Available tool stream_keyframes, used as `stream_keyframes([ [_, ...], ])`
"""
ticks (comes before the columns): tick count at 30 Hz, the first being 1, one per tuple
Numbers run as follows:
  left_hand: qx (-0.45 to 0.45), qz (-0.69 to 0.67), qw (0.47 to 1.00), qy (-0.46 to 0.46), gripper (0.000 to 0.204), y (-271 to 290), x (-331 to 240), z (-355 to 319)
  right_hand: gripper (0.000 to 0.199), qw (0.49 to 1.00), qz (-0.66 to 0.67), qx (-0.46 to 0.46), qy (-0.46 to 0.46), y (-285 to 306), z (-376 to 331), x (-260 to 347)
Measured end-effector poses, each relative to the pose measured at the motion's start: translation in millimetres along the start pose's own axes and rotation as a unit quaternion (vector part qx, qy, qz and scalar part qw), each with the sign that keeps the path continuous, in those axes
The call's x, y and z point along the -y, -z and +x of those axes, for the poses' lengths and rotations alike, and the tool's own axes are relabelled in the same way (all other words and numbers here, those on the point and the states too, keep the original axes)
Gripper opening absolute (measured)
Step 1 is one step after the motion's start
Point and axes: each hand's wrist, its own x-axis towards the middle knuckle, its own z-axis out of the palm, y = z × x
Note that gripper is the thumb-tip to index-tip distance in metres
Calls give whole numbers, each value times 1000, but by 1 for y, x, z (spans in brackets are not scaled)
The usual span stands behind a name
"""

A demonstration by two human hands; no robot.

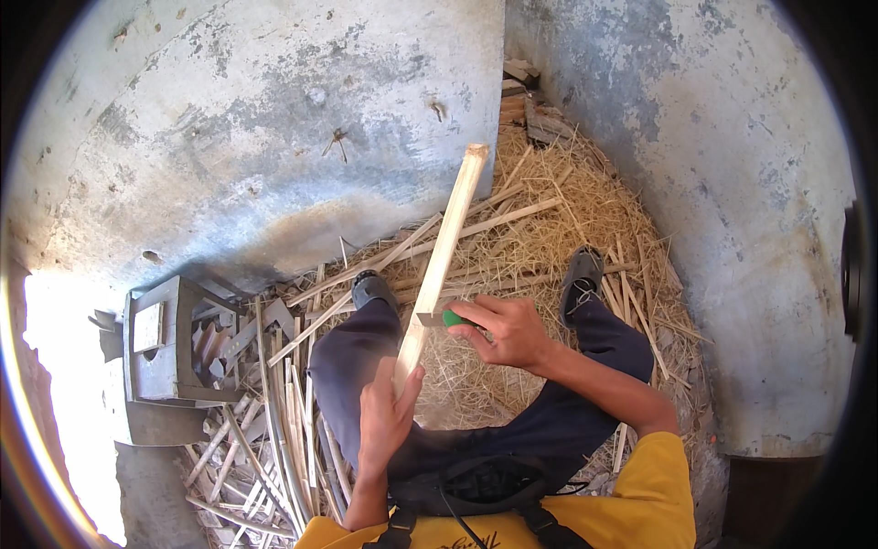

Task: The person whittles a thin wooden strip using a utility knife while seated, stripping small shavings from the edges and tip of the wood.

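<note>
A long pale strip of split wood, perhaps bamboo (445, 240), slants up and away between my knees. My left hand (386, 412) is closed round its near end. In my right hand (506, 331) is a knife with a green handle (454, 317). Its short, wide blade (430, 318) lies across the strip a little above my left hand, touching it. How deep the edge sits in the wood I cannot tell. The strip's far end (476, 150) is free in the air.
Curly shavings (530, 238) cover the floor around my shoes. Long split strips (293, 430) lie piled at the left, below a weathered wooden box (165, 340). Peeling walls stand ahead (274, 110) and at the right (732, 183). Blocks (540, 114) sit in the far corner.
</note>
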Motion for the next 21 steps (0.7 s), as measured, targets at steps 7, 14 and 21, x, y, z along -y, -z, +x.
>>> stream_keyframes([
  [7,20,13,1000,21,26,0,9,-21,33,994,-34,-80,-60,15,21,-40],
  [14,45,49,997,46,26,9,12,-38,33,991,-45,-117,-50,26,32,-71],
  [21,54,82,994,46,28,13,17,-54,32,986,-76,-119,-85,35,32,-78],
])
